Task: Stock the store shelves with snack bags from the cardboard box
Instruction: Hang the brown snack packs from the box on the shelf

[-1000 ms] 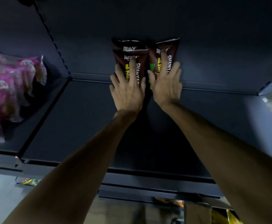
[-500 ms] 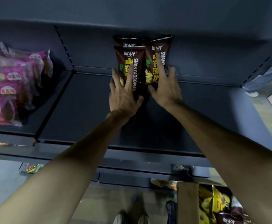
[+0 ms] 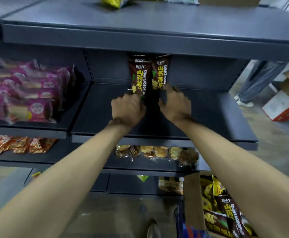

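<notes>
Brown snack bags (image 3: 146,74) stand upright at the far side of the dark shelf (image 3: 209,114); left hand (image 3: 127,107) and right hand (image 3: 175,104), fingers curled, touch their bases; whether either grips I cannot tell

One head-worn wide-angle view looks forward and down from close in front of the dark shelf unit (image 3: 157,40), its middle shelf at frame centre, floor (image 3: 106,212) along the bottom, cardboard box (image 3: 192,200) at lower right.
</notes>
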A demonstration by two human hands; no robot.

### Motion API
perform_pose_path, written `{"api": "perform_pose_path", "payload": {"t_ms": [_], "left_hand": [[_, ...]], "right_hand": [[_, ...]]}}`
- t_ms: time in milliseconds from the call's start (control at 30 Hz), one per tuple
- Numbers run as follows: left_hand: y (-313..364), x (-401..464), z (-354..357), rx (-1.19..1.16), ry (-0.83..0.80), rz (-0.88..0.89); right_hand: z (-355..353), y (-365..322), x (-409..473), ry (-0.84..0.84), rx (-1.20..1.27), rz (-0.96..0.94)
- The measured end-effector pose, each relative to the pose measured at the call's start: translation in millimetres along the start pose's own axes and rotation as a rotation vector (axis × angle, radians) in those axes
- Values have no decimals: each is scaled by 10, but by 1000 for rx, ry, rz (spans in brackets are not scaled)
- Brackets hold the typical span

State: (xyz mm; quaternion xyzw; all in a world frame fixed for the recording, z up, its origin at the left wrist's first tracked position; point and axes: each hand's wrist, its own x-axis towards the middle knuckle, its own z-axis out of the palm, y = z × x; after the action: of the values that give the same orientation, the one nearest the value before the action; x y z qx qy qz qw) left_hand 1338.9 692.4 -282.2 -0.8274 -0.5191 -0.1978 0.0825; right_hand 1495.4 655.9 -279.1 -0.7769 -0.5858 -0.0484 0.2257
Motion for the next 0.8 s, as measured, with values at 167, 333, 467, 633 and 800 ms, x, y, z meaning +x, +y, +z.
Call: {"api": "perform_pose_path", "payload": {"t_ms": [167,333,467,633,800], "left_hand": [[-65,-221,-165,59,-45,47],[-69,-192,-1192,-31,147,127],[-90,-25,-1759,-132,258,114],[-150,228,-2195,-147,343,84],[-250,611,-2263,-211,227,5]], "right_hand": [[-116,-97,-380,-106,-39,10],[-1038,-540,-581,109,-41,-26],[-1543,-796,-500,257,18,-92],[-1932,-921,-244,351,65,-122],[-2080,-895,112,315,77,-100]]}}
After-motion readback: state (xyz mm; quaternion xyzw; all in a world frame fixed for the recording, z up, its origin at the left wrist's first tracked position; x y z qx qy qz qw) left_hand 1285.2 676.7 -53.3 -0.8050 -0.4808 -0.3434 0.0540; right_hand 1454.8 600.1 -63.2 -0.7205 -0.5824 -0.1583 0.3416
